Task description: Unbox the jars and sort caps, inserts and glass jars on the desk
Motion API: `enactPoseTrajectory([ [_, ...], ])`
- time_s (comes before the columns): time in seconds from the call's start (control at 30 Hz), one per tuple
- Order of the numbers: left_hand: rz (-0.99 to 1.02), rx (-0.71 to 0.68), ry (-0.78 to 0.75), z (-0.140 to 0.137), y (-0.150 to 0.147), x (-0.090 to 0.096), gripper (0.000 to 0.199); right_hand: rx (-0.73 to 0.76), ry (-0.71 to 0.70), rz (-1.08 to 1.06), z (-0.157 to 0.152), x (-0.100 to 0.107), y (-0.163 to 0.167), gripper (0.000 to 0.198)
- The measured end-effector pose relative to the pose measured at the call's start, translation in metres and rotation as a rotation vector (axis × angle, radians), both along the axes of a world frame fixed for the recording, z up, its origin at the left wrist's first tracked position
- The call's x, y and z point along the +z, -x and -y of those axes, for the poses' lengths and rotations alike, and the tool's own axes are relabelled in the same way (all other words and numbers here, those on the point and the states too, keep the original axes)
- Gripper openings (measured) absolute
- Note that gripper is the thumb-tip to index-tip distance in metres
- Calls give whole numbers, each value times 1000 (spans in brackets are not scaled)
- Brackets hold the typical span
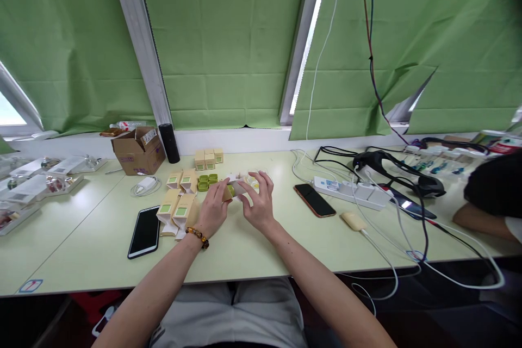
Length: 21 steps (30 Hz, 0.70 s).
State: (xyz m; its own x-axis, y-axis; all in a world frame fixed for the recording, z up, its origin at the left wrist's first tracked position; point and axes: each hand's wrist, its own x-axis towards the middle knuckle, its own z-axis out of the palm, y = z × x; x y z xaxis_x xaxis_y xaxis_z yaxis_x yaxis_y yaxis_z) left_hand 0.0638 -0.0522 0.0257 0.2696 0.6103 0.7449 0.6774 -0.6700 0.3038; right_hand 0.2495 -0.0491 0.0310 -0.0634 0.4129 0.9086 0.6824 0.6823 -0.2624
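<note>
Near the middle of the table, my left hand [212, 211] is wrapped around a small kraft cardboard box [227, 193], held on its side. A bit of green shows at the box's open end, and a pale flap sticks out to the right. My right hand [261, 204] has its thumb and forefinger curved around that end, seemingly gripping the flap. Small green square cups [207, 181] stand just beyond my left hand. To its left are several kraft boxes [178, 211] with green labels and open white-lined flaps. Small white and yellow pieces [253, 181] lie behind my right fingers.
Small closed boxes [209, 159] stand at the back beside a black cylinder [169, 143] and a brown carton [138, 150]. Phones lie left [144, 232] and right [314, 199]. A power strip [351, 192], cables and a headset [397, 171] fill the right, near another person's arm [485, 221].
</note>
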Motion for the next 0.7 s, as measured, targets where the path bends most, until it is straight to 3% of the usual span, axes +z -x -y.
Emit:
enactPoseTrajectory([
  [0.2, -220, 5, -144, 3, 1, 3, 73, 51, 150, -50, 0, 1, 3, 14],
  [0.37, -319, 46, -170, 5, 0, 2, 81, 102, 282, -127, -3, -4, 6, 11],
  [0.53, -291, 103, -111, 3, -1, -1, 80, 149, 339, -278, -7, -5, 6, 13],
  [0.7, -207, 151, -75, -1, 1, -1, 73, 365, 522, -588, -13, -3, 3, 26],
])
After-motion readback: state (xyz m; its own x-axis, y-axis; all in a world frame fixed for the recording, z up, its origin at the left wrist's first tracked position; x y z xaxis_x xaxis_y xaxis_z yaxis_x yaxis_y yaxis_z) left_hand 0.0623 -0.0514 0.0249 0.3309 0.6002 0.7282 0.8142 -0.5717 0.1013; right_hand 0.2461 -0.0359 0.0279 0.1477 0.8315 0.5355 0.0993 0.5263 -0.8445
